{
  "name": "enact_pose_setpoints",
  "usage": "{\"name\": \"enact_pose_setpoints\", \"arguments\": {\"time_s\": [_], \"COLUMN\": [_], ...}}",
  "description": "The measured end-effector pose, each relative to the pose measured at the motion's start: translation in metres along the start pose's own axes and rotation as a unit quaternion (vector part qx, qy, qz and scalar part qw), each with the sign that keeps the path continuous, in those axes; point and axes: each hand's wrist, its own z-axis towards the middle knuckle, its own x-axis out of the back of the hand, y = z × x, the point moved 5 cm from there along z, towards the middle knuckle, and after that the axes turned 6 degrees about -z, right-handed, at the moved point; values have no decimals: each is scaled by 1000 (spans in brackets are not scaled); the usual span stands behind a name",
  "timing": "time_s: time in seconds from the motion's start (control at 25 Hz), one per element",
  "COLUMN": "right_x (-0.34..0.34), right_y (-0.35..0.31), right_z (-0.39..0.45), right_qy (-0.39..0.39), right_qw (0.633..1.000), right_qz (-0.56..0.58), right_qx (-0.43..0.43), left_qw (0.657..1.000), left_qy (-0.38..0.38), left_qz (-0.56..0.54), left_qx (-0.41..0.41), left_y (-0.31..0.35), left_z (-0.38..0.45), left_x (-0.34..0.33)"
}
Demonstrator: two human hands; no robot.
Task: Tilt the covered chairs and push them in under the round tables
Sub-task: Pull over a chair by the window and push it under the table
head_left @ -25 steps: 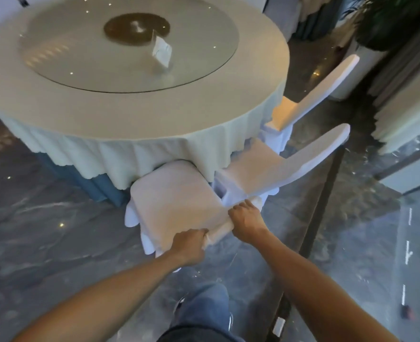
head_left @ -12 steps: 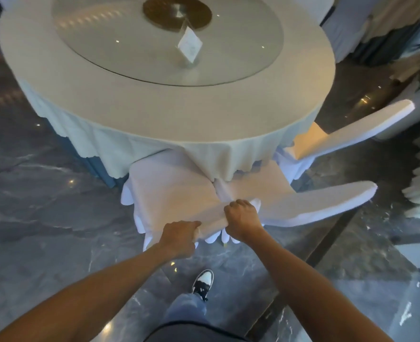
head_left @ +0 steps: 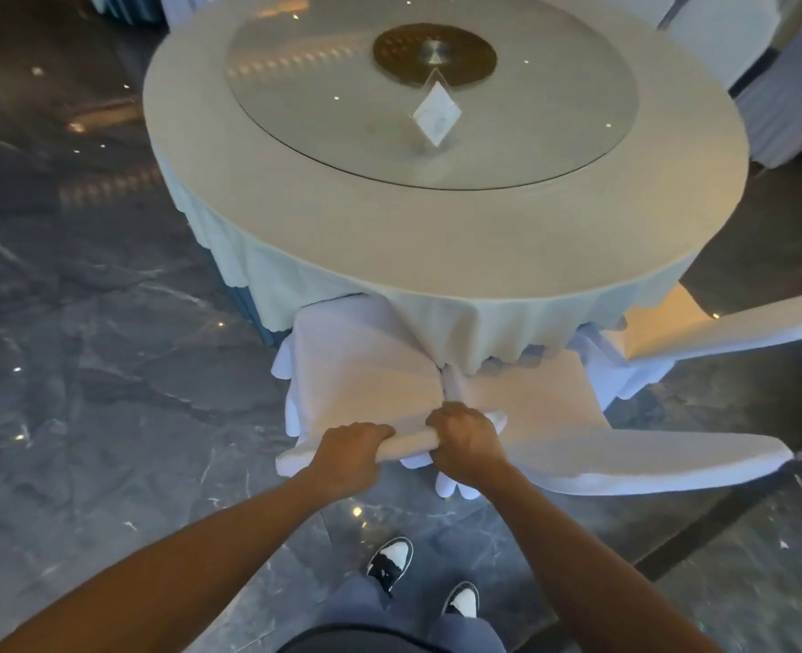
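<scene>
A white-covered chair (head_left: 356,374) leans forward against the round table (head_left: 295,219), its back tilted under the hanging pale cloth. My left hand (head_left: 349,452) and my right hand (head_left: 467,440) both grip the top edge of its back, a short gap between them. A second covered chair (head_left: 625,457) lies tilted just to the right, touching the first. A third covered chair (head_left: 719,327) leans at the table's right side.
The table carries a glass turntable (head_left: 507,148) with a small card stand (head_left: 436,115). Dark marble floor (head_left: 107,393) spreads left and front. My shoes (head_left: 389,563) stand just behind the chair. More covered furniture (head_left: 775,87) stands at the back right.
The chair has slid further in under the tablecloth, and I have stepped closer. Both hands kept their grip on the chair back.
</scene>
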Motion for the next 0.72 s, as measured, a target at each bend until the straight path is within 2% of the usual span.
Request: {"name": "enact_pose_setpoints", "arguments": {"time_s": [0.2, 0.4, 0.56, 0.72], "right_x": [-4, 0, 11, 18], "right_y": [-6, -3, 20, 78], "right_z": [12, 41, 40, -16], "right_qy": [-33, -47, -33, 29], "right_qw": [998, 996, 997, 994], "right_qz": [-34, -56, 18, 84], "right_qx": [32, 43, 68, 70], "left_qw": [994, 991, 992, 998], "left_qy": [25, 26, -25, -60], "left_qz": [-35, -18, -6, -12], "left_qx": [100, 129, 122, 21], "left_y": [2, -3, 8, 88], "left_z": [3, 23, 41, 65], "left_x": [-8, 6, 8, -2]}}
